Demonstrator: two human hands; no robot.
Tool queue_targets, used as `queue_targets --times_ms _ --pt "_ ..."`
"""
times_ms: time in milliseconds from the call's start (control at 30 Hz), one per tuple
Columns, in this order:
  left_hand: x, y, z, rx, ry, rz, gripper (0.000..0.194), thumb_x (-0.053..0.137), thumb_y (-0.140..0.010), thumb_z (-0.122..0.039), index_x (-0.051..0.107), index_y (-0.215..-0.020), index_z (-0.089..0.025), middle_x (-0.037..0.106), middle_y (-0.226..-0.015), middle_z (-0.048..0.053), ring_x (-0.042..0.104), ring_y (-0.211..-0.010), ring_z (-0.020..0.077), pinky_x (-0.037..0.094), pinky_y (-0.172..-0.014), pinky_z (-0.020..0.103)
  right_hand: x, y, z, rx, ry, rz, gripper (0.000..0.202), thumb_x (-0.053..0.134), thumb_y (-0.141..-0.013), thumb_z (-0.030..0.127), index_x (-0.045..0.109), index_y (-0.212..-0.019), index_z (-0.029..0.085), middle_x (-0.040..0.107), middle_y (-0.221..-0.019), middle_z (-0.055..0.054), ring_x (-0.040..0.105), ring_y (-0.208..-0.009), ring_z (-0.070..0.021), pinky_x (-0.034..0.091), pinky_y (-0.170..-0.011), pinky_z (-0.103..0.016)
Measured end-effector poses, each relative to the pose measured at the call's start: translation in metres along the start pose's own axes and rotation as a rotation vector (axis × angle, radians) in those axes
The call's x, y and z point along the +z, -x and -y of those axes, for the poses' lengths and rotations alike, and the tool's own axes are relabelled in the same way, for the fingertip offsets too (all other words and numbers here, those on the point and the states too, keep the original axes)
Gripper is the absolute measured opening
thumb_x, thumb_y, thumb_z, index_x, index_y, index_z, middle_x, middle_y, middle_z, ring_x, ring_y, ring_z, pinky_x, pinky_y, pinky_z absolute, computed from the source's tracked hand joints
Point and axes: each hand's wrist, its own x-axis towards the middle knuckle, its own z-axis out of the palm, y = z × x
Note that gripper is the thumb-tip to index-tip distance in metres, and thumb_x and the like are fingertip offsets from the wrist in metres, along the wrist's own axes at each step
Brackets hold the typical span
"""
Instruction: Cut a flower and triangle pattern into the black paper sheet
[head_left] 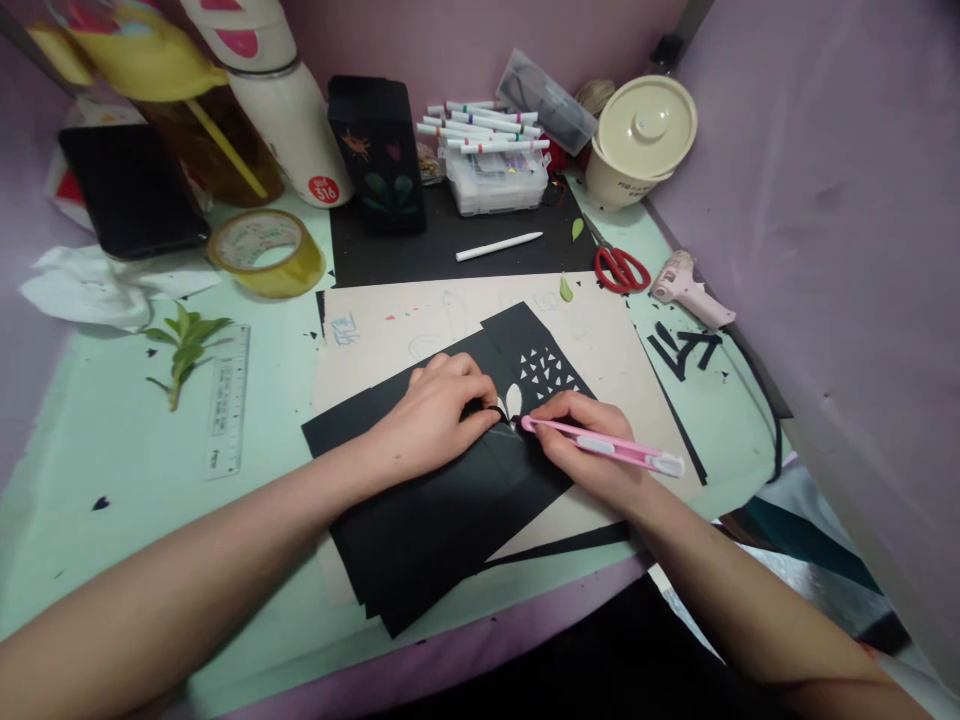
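Black paper [442,500] lies tilted on a pale board [360,340]; small triangular openings and leaf-shaped openings [514,401] show light through it. My left hand [439,410] rests on the paper just left of the leaf shapes, fingers curled, with thumb and index finger together at a small dark bit. Whether that bit is loose or part of the paper cannot be made out. My right hand [589,445] grips a pink craft knife [607,447], its front end beside the leaf-shaped openings. The blade tip is too small to see clearly.
Behind the board are a white pen [499,247], red scissors [622,270], a box of markers [496,180] and a black box [377,155]. A glue gun [690,288] and black strips [682,350] lie right; tape [266,252], a ruler [227,400] and a leafy sprig [186,348] left.
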Motion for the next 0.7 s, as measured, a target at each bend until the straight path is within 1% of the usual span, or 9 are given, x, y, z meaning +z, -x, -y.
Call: queue_targets --times_ms 200,400,700 --pt "0.0000 -0.0009 0.0034 -0.001 0.019 -0.001 0.010 0.060 -0.091 -0.030 0.065 -0.088 -0.021 0.057 -0.100 0.002 0.049 -0.102 0.0225 0.038 -0.094 0.042 -0.0005 0.0011 -0.0010 -0.032 0.029 0.042 0.012 0.059 -0.082 0.012 0.067 -0.077 0.019 0.070 -0.073 0.001 0.063 -0.062 -0.0111 0.046 -0.057 -0.023" --pt "0.0016 -0.0008 0.0049 0.002 0.020 -0.009 0.010 0.061 -0.091 -0.030 0.065 -0.088 -0.022 0.056 -0.099 0.002 0.049 -0.101 0.0226 0.038 -0.094 0.043 -0.0018 0.0015 -0.0022 -0.006 0.006 0.060 0.012 0.059 -0.082 0.012 0.067 -0.077 0.019 0.070 -0.073 0.001 0.063 -0.062 -0.0117 0.045 -0.057 -0.024" --pt "-0.0011 -0.0023 0.0021 -0.025 0.033 0.007 0.011 0.062 -0.089 -0.029 0.064 -0.083 -0.020 0.057 -0.099 0.002 0.050 -0.102 0.0228 0.039 -0.093 0.042 -0.0019 0.0005 -0.0033 -0.003 -0.017 0.071 0.013 0.058 -0.081 0.011 0.065 -0.074 0.019 0.069 -0.072 0.002 0.062 -0.062 -0.0113 0.044 -0.057 -0.023"
